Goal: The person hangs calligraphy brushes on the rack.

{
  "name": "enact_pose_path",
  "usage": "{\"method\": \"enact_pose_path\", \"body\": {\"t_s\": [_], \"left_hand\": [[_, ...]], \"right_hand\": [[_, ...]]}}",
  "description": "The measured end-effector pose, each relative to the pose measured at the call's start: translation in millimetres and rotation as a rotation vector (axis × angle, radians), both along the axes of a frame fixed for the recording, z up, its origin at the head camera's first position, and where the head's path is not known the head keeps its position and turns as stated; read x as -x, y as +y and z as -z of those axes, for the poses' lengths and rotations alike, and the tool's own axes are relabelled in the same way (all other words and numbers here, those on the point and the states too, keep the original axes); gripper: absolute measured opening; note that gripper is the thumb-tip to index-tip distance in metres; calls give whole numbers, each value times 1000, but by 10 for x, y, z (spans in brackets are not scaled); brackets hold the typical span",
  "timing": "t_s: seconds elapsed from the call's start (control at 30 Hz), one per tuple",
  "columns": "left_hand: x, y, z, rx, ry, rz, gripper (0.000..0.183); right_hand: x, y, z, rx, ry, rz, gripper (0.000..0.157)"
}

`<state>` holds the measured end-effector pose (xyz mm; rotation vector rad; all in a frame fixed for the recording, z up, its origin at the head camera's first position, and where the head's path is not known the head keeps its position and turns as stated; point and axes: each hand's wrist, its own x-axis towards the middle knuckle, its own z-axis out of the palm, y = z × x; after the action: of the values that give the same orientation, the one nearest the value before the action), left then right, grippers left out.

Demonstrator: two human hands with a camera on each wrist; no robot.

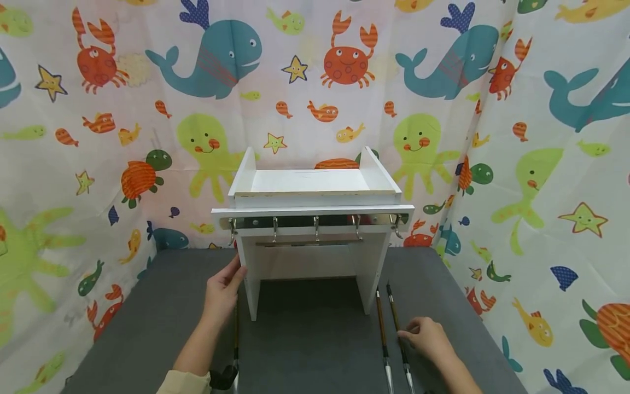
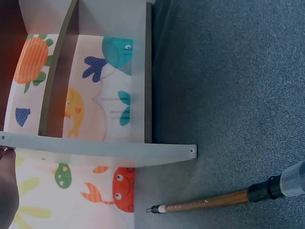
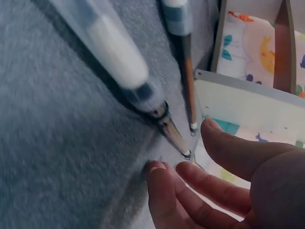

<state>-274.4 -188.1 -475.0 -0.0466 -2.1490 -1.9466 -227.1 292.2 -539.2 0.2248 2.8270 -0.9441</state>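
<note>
A white shelf unit (image 1: 315, 200) with metal hooks along its front stands on the grey table. My left hand (image 1: 223, 287) is at the outer face of its left side panel (image 1: 250, 276), fingertips right at the panel. In the left wrist view only part of that hand (image 2: 7, 191) shows. A calligraphy brush (image 2: 205, 202) lies beside that panel. Right of the shelf lie two more, an inner brush (image 1: 381, 328) and an outer brush (image 1: 395, 312), both with white bristles. My right hand (image 1: 427, 336) is over the outer brush, thumb and fingers apart in the right wrist view.
A curtain (image 1: 305, 120) printed with sea animals hangs behind the table and along both sides. The grey tabletop (image 1: 310, 350) runs beneath the shelf and out in front of it. The row of hooks (image 1: 316, 227) juts from the shelf's front rail.
</note>
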Motion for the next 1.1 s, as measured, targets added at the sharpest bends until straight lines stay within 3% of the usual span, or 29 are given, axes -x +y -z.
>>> {"method": "enact_pose_path", "body": {"t_s": [0.4, 0.63, 0.87, 1.1], "left_hand": [[36, -42, 57, -42, -14, 36, 54], [42, -48, 50, -77, -23, 61, 53], [53, -49, 69, -96, 2, 65, 54], [51, -37, 71, -80, 0, 52, 54]], "right_hand": [[23, -111, 87, -50, -38, 55, 36], [9, -106, 124, 85, -73, 95, 22], [29, -50, 163, 265, -111, 123, 25], [-11, -40, 73, 341, -44, 149, 19]]}}
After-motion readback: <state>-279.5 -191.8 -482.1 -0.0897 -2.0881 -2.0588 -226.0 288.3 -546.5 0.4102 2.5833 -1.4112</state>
